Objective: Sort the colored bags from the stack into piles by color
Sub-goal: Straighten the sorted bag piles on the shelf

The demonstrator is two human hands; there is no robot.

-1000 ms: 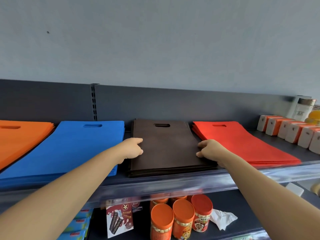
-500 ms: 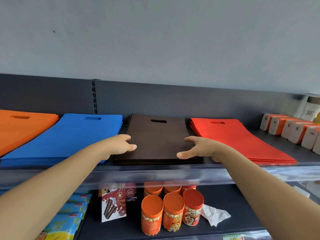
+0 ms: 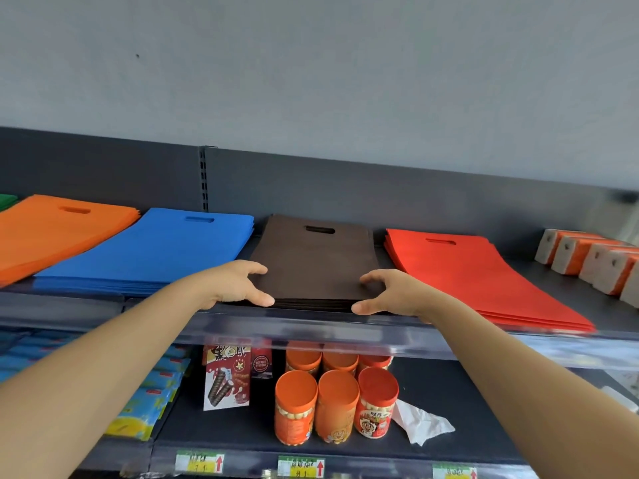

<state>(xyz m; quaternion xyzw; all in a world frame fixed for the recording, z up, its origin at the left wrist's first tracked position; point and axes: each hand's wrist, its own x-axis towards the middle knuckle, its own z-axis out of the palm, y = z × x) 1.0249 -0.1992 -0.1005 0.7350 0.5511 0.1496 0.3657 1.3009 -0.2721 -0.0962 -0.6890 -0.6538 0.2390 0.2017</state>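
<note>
- Reaching over the clear shelf lip (image 3: 311,328), we have both hands at the near end of the brown bag pile (image 3: 311,264), which lies flat on the upper shelf.
- Our left hand (image 3: 238,285) is spread wide around the near left corner, thumb along the front edge and fingers on top.
- Our right hand (image 3: 390,292) mirrors it at the near right corner, just as wide; we see neither hand closed on a single bag.
- The pile sits between the two hands and straight ahead, so neither hand is the nearer one.
- Its long axis runs away from us, with the handle cut-out (image 3: 320,230) at the far end; we judge that any squaring or lifting starts from this near edge.
- Flanking it, each apart from it, lie the blue bag pile (image 3: 148,250) on the left and the red bag pile (image 3: 466,271) on the right, with the orange bag pile (image 3: 52,229) beyond the blue.
</note>
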